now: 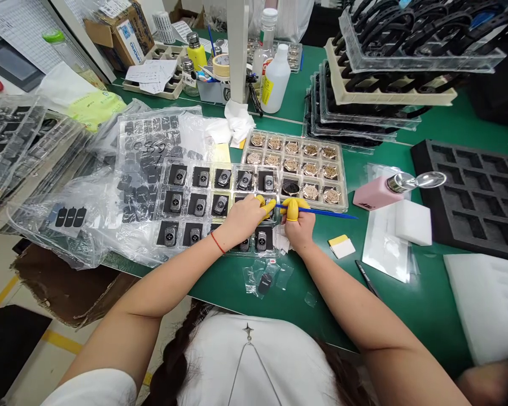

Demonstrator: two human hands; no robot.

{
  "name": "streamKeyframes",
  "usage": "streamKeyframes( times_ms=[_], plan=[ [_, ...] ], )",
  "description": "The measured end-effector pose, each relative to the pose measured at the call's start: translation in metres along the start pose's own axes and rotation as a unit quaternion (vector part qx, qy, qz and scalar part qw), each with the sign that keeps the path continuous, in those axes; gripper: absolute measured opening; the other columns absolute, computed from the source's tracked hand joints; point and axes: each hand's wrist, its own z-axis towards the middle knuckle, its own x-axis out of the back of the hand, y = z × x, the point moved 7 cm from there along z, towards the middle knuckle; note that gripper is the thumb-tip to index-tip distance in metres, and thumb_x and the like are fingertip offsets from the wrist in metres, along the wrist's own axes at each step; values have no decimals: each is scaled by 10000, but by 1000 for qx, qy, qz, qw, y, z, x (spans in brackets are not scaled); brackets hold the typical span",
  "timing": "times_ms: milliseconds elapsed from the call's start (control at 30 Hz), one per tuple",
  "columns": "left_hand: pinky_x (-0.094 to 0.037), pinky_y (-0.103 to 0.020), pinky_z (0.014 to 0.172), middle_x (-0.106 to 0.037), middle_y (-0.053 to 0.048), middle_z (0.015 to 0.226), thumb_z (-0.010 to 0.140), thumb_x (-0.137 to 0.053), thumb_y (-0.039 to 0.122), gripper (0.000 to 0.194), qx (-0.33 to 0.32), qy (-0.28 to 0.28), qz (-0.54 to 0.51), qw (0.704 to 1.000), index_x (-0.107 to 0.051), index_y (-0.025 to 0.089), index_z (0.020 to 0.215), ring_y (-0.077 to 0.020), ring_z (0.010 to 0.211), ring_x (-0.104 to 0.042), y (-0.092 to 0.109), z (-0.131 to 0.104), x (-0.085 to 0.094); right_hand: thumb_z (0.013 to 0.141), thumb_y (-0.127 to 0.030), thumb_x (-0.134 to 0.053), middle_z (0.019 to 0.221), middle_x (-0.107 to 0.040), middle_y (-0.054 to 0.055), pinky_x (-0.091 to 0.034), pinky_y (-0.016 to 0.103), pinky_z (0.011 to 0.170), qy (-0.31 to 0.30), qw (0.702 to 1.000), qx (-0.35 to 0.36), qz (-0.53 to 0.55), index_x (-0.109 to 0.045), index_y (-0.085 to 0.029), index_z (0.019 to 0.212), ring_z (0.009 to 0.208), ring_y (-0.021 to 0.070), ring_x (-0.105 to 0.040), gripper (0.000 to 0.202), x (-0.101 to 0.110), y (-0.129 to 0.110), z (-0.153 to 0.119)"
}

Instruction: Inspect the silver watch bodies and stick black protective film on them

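My right hand (pixel 298 223), with yellow finger cots, is closed round a thin blue pointed tool (pixel 332 213); whether it is tweezers or a pry stick I cannot tell. Its other end reaches my left fingertips. My left hand (pixel 249 216), also in yellow cots, is pinched over the right side of a clear plastic tray (pixel 182 224). What those fingers hold is mostly hidden. Dark square smartwatch bodies (pixel 200 207) lie in the tray's compartments, backs up on black pads. Behind it, a second tray (pixel 344 192) holds round gold-coloured watch parts (pixel 310 169).
A pink pump bottle (pixel 375 192) and white foam block (pixel 414 223) stand at right, before a black foam tray (pixel 469 192). Stacked trays of black straps (pixel 406 84) rise behind. Plastic sheets (pixel 97 194) cover the left. A dark label (pixel 265 283) lies near the front edge.
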Motion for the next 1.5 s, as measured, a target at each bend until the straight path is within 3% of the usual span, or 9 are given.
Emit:
streamKeyframes(
  times_ms=[200,400,700,800,867,967,1133,1500],
  plan=[
    [-394,-302,616,-615,-86,909,973,-396,224,249,-16,22,-2,1000,-635,166,1010,-217,894,-526,4,-6,-3,961,-487,-335,629,-608,35,-506,372,645,35,999,-7,8,-585,-232,726,696,228,-633,427,8,2,-2],
    [-448,-308,758,-630,-86,1075,964,-430,248,224,8,42,-39,998,-635,158,972,-207,976,-540,1,-9,-1,936,-495,-403,772,-671,57,-518,397,715,17,1000,17,7,-613,-230,837,760,239,-636,352,5,-10,0],
    [-486,-308,765,-671,-51,927,918,-528,245,141,59,46,-121,990,-634,166,967,-209,927,-585,-8,-5,2,951,-467,-381,849,-682,75,-511,416,759,10,1000,26,8,-636,-221,937,832,251,-632,354,6,-15,-1],
    [-495,-284,801,-678,-48,971,953,-449,217,191,95,64,-149,982,-624,161,1006,-174,923,-604,-25,-12,13,960,-460,-368,849,-673,69,-516,408,765,11,999,26,18,-628,-222,940,831,240,-639,353,7,-20,1],
    [-495,-295,833,-664,-73,1058,964,-404,193,237,132,81,-159,975,-595,144,1096,-170,953,-604,-41,-22,21,960,-450,-375,846,-671,65,-524,389,738,-5,999,29,24,-626,-220,921,798,227,-645,342,0,-26,3],
    [-500,-326,806,-666,-78,1030,928,-492,219,230,151,73,-162,973,-611,150,1112,-202,947,-601,-55,-35,23,943,-434,-422,797,-674,55,-526,360,673,-53,997,41,24,-634,-218,869,736,221,-648,312,-19,-37,7],
    [-488,-335,795,-669,-59,970,847,-633,264,253,121,33,-154,980,-645,183,1086,-227,959,-588,-51,-41,12,935,-414,-424,751,-675,63,-504,347,617,-102,993,56,-5,-653,-209,828,685,228,-635,325,-43,-45,11],
    [-469,-320,762,-668,-61,968,841,-647,282,288,133,26,-143,980,-640,194,1115,-233,971,-571,-52,-40,4,939,-423,-397,790,-675,89,-482,347,620,-116,989,61,-63,-657,-211,857,695,235,-612,345,-48,-43,8]
  ],
)
